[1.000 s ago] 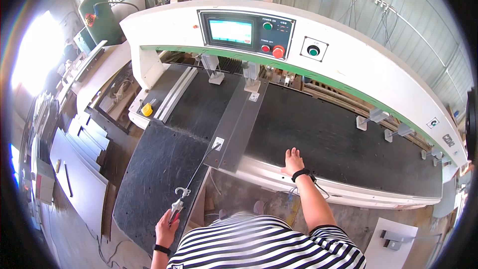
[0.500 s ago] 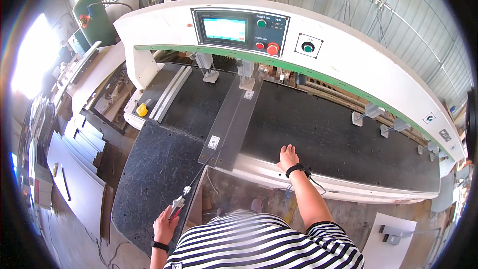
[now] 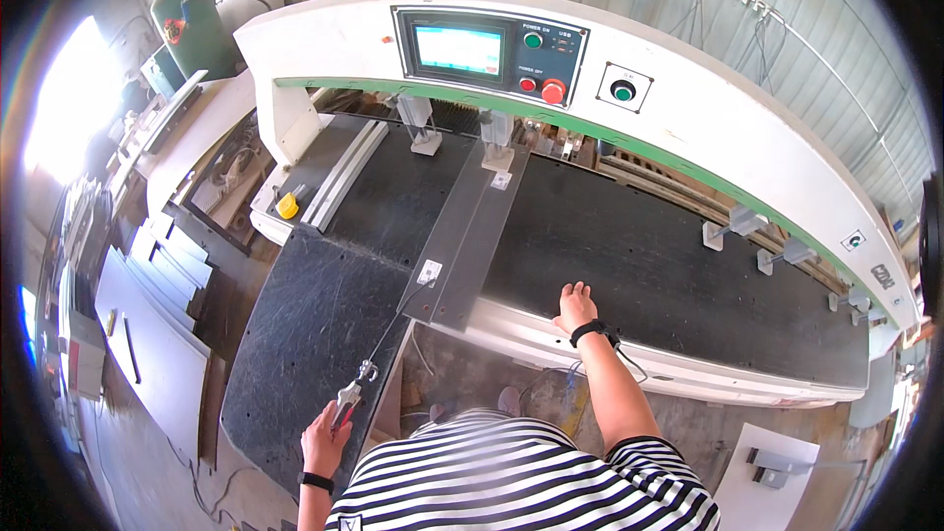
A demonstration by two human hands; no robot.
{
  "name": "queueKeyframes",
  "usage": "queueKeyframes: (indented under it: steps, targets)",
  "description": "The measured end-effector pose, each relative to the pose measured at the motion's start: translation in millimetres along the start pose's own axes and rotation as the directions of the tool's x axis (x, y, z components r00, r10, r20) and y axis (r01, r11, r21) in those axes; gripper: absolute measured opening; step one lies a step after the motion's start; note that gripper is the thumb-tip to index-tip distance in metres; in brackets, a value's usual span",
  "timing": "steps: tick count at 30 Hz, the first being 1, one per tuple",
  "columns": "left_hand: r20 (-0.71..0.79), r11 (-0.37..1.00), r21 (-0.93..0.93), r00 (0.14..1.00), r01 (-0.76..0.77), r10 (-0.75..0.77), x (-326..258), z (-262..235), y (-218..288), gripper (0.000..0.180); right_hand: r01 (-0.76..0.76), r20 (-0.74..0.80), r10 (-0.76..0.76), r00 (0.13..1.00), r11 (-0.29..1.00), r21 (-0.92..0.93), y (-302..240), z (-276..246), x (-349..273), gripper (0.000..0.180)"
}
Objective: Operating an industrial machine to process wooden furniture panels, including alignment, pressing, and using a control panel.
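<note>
My left hand (image 3: 324, 440) is closed around a silver air blow gun (image 3: 347, 399) with red on its handle. Its long thin nozzle reaches over the black worktable (image 3: 295, 334) to a dark grey panel (image 3: 454, 246), where the tip overlaps a white label (image 3: 427, 272). The panel seems to be made of two long strips side by side, its near end sticking out past the table edge. My right hand (image 3: 575, 308) lies on the front edge of the black machine bed (image 3: 629, 261), fingers stretched out, holding nothing.
A white machine beam (image 3: 728, 88) with a screen (image 3: 458, 49) and buttons arches over the bed. Pressing feet (image 3: 500, 158) hang beneath it, some near the panel's far end. A yellow tape measure (image 3: 287, 206) sits at the left. White boards (image 3: 147, 354) lean beyond the table.
The view has shifted slightly. The blow gun's nozzle tip has moved left toward the label on the panel. My right hand stays on the bed's edge.
</note>
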State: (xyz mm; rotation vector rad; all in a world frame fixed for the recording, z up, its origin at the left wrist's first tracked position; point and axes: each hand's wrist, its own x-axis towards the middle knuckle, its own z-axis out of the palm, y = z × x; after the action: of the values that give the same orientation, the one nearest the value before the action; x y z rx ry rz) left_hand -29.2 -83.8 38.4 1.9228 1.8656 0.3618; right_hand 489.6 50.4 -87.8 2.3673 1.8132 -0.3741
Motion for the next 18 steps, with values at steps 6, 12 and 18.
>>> queueKeyframes:
  steps: [6, 12, 18]
  targets:
    - [-0.051, 1.0, 0.007, 0.999, 0.003, -0.003, -5.1, 7.2, -14.6, 0.053, 0.013, -0.019, -0.013, 1.0, 1.0, 0.006, -3.1, -3.5, -3.4, 0.09]
    - [-0.034, 0.993, -0.03, 0.992, 0.118, -0.119, -8.6, 5.6, -14.8, 0.056, 0.005, -0.009, -0.005, 1.0, 1.0, 0.011, -2.9, -8.6, -6.9, 0.09]
    - [-0.091, 0.996, -0.016, 0.992, 0.086, -0.087, -13.8, 15.2, -27.0, 0.056, -0.005, 0.003, 0.005, 1.0, 1.0, 0.02, -5.7, -14.5, -8.6, 0.09]
